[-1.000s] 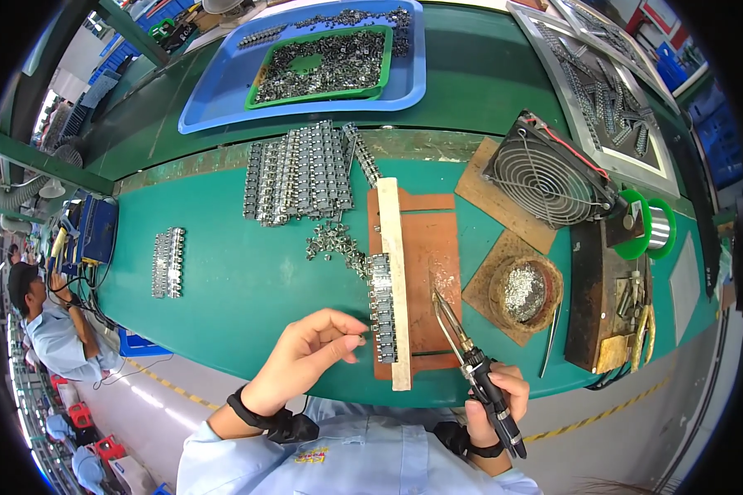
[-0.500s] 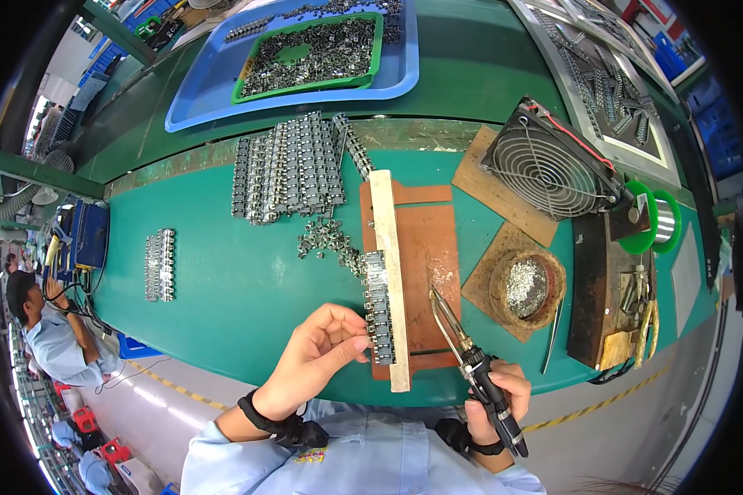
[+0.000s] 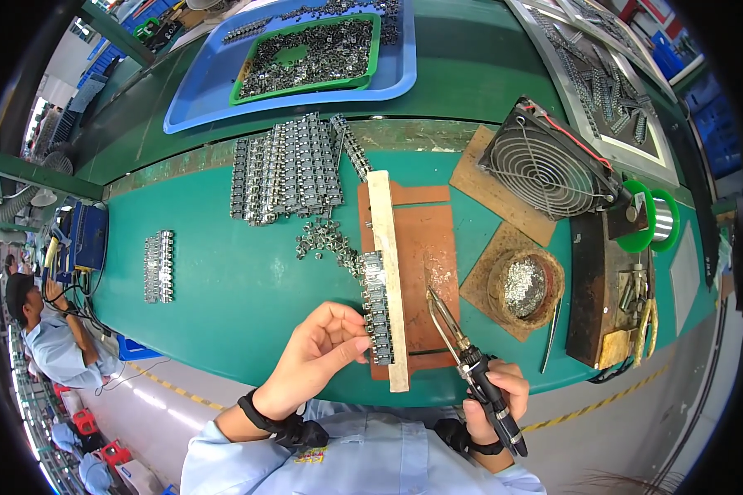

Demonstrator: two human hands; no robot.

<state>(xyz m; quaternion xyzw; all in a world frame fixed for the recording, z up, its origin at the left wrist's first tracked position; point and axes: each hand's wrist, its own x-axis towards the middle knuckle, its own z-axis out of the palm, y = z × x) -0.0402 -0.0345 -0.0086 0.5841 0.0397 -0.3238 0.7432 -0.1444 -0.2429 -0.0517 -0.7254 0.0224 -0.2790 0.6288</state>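
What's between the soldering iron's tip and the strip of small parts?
Head view: the pale wooden bar, alongside the strip of small parts, then bare brown board across to the tip of the soldering iron.

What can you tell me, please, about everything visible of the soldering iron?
The soldering iron has a glossy black handle, plastic-looking, then a brass-coloured section and two slim metal rods that draw together toward the tip. It slants, its tip pointing away from the person and leftward, over the brown pad; whether the tip touches the pad is unclear. The right hand grips the handle, hiding part of it.
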